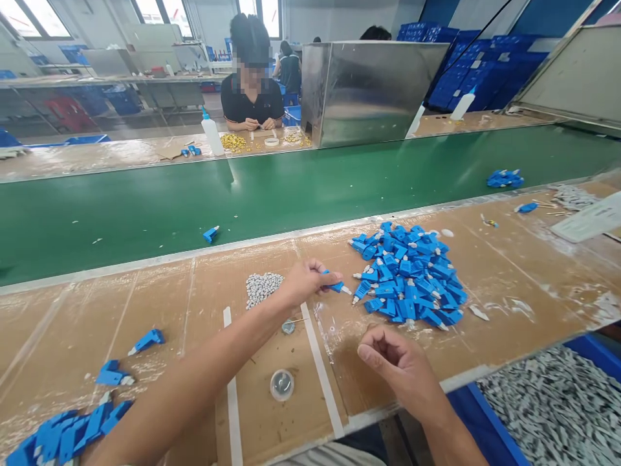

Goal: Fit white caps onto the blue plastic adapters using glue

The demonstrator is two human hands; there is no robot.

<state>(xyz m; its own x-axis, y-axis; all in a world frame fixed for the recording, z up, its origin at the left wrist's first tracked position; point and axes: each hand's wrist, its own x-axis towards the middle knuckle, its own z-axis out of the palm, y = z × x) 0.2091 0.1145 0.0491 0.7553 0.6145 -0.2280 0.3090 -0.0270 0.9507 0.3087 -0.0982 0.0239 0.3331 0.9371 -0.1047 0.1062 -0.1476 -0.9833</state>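
My left hand (308, 283) is closed on a small blue plastic part (334, 283) with a whitish tip, held just left of a big pile of like blue parts (410, 275). My right hand (391, 359) hovers in front of that pile with its fingers curled; what they hold, if anything, is hidden. Beside my left wrist lies a heap of small grey pieces (262, 289). A small clear round dish (282, 385) stands on the cardboard between two white tape strips, and a thin stick rests over a smaller blob (288, 327) behind it.
More blue parts (72, 430) lie at the front left. A green conveyor belt (291, 188) runs behind the table, carrying a few blue parts. A blue bin (504, 421) of grey pieces stands at the lower right. Across the belt sits a person (252, 97) near a white bottle (212, 133).
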